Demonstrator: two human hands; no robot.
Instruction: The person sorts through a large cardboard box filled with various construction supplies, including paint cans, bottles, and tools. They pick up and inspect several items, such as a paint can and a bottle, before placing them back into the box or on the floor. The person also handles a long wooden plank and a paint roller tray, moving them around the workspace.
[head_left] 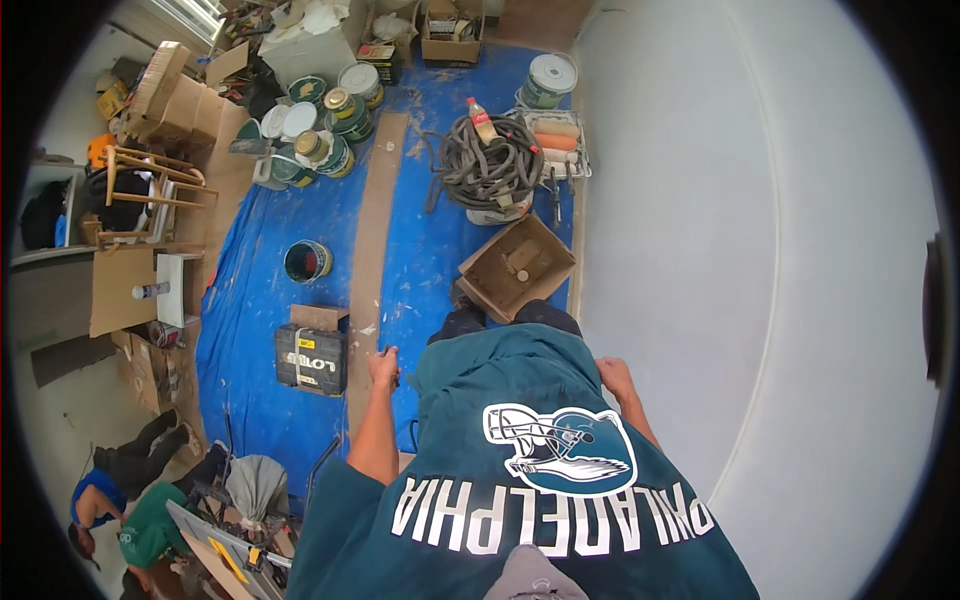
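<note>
My left hand [383, 368] hangs beside my body over the blue sheeting, fingers closed round a small dark object, too small to name. My right hand [615, 378] is at my other side, near the pale wall [680, 300]. Its fingers are curled, and whatever they might hold is hidden. Ahead of my legs an open cardboard box [485, 285] stands with a small round item [522, 275] inside. To the left of my left hand lies a dark hard case [310, 372]. Beyond it stands an open paint tin [308, 262].
A coiled grey hose [485, 170] sits beyond the box, with a bottle [481, 122] on it. Paint rollers [556, 142] and a white-lidded bucket [550, 80] are by the wall. Several paint tubs [300, 120] stand far left. Two people [155, 530] bend at the lower left.
</note>
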